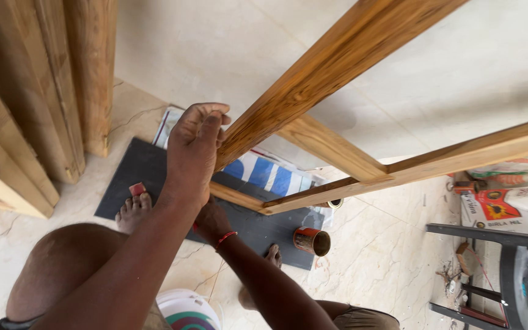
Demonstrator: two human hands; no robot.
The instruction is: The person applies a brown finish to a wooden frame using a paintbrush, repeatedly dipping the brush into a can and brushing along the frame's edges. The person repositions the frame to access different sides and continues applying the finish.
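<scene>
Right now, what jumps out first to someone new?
A varnished wooden frame slants across the middle, gripped at one rail by the left hand; the right hand sits just below, mostly hidden behind it. On the floor beneath lie a dark mat and an open tin can.

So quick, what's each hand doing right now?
Left hand: closed around the wooden frame rail.
Right hand: under the frame, mostly hidden; its grip cannot be told.

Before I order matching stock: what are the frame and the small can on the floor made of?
The frame looks like solid wood, golden-brown with dark grain and a slight sheen, perhaps stained or varnished. The can seems metal, rust-orange outside.
</scene>
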